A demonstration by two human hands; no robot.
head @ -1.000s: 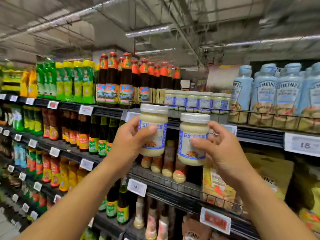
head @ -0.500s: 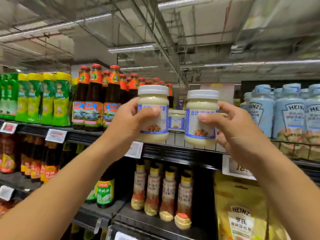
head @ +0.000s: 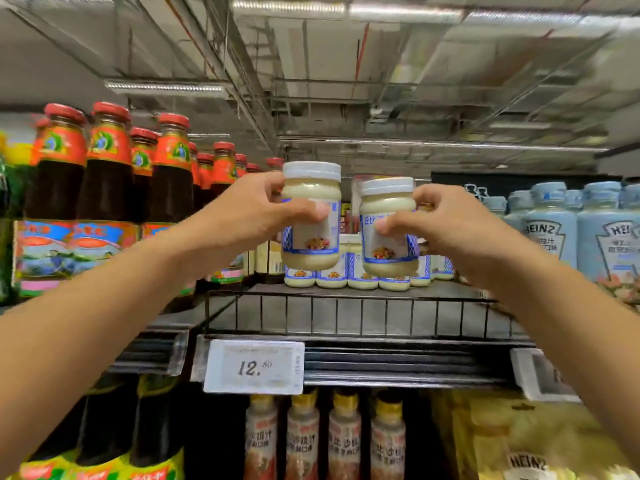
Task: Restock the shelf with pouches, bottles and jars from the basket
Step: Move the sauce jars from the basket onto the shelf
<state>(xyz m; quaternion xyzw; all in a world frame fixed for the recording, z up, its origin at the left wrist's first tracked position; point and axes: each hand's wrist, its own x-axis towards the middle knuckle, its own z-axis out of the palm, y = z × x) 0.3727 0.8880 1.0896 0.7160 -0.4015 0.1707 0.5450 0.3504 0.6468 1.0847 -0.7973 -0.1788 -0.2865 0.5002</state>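
Observation:
My left hand (head: 249,213) grips a white-lidded jar of pale dressing (head: 313,188) with a blue-edged label, held upright above the top shelf (head: 346,317). My right hand (head: 457,230) grips a second, matching jar (head: 386,199) just to its right and slightly lower. Both jars hang over the shelf's front part, in front of a row of the same jars (head: 360,275) standing further back. The basket is out of view.
Dark sauce bottles with red caps (head: 104,188) crowd the shelf's left. Pale blue Heinz bottles (head: 554,230) stand at the right. A wire rail (head: 346,306) runs along the shelf front, a price tag (head: 254,367) below it. Dressing bottles (head: 325,441) and yellow pouches (head: 519,445) fill the lower shelf.
Both hands have carried the jars up and forward over the top shelf's rail. The view has tilted up and drawn closer to the shelf.

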